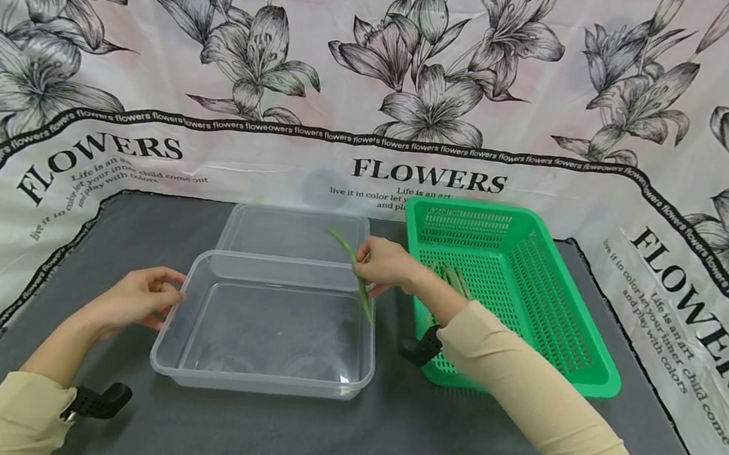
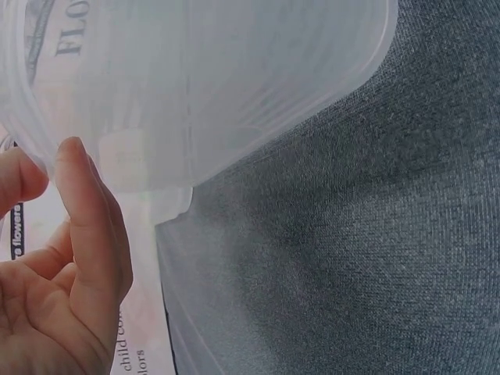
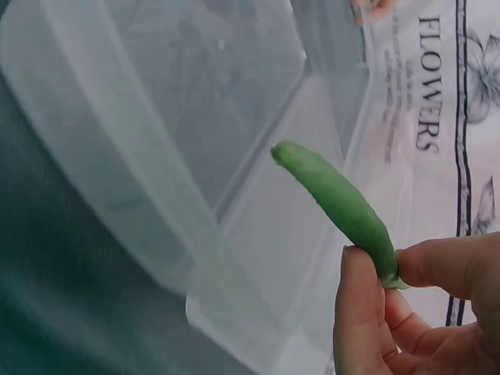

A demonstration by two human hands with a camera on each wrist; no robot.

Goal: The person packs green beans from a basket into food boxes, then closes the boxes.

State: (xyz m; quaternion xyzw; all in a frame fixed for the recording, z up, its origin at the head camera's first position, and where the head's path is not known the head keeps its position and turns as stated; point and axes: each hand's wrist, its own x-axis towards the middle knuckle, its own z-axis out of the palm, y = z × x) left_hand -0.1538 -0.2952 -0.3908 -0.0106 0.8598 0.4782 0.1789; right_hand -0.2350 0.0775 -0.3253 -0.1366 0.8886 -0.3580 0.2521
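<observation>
A slim green bean (image 1: 339, 238) slants over the right rim of a clear plastic box (image 1: 263, 387). My right hand (image 1: 387, 264) pinches it between thumb and fingers. Up close in the right wrist view, one end of the green bean (image 3: 332, 191) sticks out above the fingertips. At the box's left side, my left hand (image 1: 136, 298) has its thumb and fingertips against the rim. In the left wrist view those fingers (image 2: 82, 203) are only slightly bent by the translucent wall. Nothing shows inside the box.
To the right stands a green perforated basket (image 1: 566, 305) with several more beans (image 1: 456, 278) at its left side, partly behind my right forearm. A flat clear lid (image 1: 289, 232) lies behind the box. Grey cloth (image 1: 310, 448) covers the table, with a flower-printed sheet (image 1: 277, 164) around it.
</observation>
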